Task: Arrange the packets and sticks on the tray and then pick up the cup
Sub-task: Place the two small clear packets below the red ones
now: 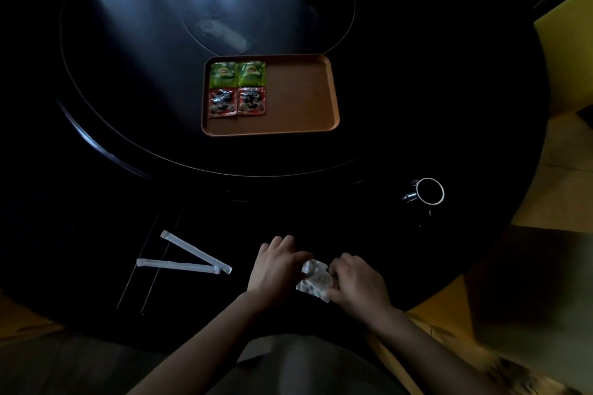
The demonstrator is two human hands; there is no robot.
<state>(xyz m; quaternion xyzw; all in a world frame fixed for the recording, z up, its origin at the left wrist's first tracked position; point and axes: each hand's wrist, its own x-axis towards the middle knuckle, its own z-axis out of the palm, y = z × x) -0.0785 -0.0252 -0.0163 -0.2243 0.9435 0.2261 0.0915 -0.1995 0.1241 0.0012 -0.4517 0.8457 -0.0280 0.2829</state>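
A brown tray (298,96) lies on the black round table (96,138). Its left part holds two green packets (237,74) above two red packets (236,102). Near the table's front edge, my left hand (276,266) and my right hand (356,282) both grip a small silvery white packet (314,280) between them. Two white sticks (189,258) lie in a V shape to the left of my left hand. A dark cup with a white rim (428,191) stands to the right, beyond my right hand.
The table has a raised round centre section (266,0) behind the tray. Yellow flooring or furniture (561,26) shows past the table's right edge. The scene is dim.
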